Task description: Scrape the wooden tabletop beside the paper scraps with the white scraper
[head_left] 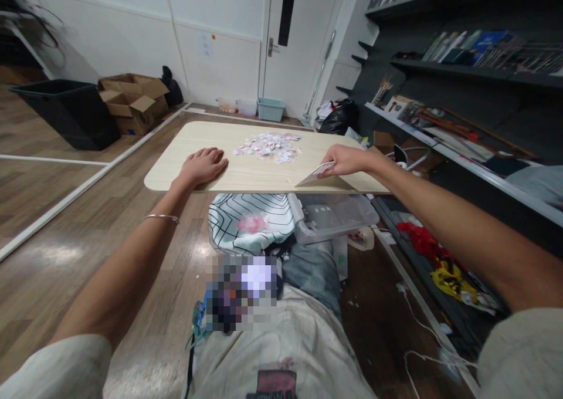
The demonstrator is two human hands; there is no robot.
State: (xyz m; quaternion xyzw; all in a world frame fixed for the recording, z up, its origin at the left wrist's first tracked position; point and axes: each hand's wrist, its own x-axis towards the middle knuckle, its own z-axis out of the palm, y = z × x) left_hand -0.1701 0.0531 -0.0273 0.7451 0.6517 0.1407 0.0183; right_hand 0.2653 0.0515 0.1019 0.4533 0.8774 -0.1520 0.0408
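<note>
Two hands [204, 165] [345, 159], one scrap pile [269, 146], one table [173, 155]

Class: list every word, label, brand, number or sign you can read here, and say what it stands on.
No text can be read.
Wall sheet: marks too small.
Dark red patch on the clothing: lettering too blurred.
Blue package: any print too blurred.
White piece in the right hand: no readable text.
Paper scraps: nothing readable.

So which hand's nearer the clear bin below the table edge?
Right. Your right hand, gripping something thin and white, is higher than the bin and on its side of the table. Your left hand rests on the table, off to the bin's left.
</note>
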